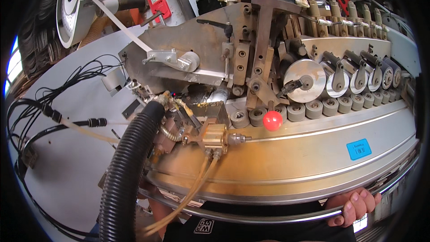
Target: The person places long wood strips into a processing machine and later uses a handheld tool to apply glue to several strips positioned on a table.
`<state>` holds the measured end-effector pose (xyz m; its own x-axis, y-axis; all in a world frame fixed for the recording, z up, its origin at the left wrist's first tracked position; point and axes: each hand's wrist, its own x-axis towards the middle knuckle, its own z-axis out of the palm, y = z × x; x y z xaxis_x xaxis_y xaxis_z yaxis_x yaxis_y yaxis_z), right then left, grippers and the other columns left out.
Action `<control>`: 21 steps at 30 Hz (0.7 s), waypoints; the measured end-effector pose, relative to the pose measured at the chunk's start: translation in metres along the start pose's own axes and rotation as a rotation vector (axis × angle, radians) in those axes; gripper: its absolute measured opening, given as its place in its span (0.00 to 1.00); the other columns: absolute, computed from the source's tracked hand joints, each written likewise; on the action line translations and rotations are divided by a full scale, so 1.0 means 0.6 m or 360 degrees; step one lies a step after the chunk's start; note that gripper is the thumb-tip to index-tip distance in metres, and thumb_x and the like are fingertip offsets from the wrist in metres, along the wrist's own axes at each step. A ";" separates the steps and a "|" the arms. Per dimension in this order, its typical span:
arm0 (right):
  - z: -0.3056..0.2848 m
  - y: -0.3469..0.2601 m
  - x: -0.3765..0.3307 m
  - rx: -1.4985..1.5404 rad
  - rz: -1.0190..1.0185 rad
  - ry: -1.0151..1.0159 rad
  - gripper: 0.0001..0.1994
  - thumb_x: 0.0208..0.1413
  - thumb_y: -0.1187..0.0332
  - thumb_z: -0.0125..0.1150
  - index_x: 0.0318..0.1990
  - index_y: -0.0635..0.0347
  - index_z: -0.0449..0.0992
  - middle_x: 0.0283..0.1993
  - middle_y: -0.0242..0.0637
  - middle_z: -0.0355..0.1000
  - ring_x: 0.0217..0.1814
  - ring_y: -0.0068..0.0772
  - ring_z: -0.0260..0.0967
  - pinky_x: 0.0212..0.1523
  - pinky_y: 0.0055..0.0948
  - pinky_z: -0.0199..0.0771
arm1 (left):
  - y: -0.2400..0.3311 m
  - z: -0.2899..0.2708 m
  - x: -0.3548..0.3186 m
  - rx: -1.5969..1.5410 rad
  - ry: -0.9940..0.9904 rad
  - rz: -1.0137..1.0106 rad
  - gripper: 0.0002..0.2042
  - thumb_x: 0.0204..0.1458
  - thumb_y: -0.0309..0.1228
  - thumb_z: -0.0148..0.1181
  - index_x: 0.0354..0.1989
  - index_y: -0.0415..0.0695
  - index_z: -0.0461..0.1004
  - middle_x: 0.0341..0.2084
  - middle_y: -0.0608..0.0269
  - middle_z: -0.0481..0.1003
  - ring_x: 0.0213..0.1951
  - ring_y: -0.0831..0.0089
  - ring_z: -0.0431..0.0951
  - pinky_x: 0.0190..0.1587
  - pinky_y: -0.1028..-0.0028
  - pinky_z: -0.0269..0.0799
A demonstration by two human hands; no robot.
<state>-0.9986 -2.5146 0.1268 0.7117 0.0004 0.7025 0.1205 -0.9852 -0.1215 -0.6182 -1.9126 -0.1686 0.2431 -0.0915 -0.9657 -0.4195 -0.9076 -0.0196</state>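
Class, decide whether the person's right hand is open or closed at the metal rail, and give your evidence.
Closed: the right hand has its fingers curled over the metal rail.

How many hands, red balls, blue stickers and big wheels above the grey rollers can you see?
Hands: 1, gripping the metal rail
Red balls: 1
Blue stickers: 1
Big wheels: 6
Total: 9

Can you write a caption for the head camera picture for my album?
A right hand grips a shiny metal rail beside a big machine with a red knob.
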 end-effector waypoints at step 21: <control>-0.016 0.008 -0.001 -0.0013 -0.0069 0.0045 0.22 0.65 0.50 0.35 0.40 0.59 0.71 0.30 0.44 0.73 0.39 0.44 0.74 0.58 0.63 0.69 | 0.021 0.053 -0.004 -0.0246 0.0010 0.0049 0.26 0.57 0.39 0.70 0.58 0.36 0.73 0.50 0.49 0.80 0.46 0.58 0.82 0.51 0.63 0.79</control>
<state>-1.0049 -2.5211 0.1326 0.6860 0.0381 0.7266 0.1449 -0.9858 -0.0851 -0.6518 -1.9108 -0.1746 0.2379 -0.1225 -0.9635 -0.2876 -0.9564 0.0506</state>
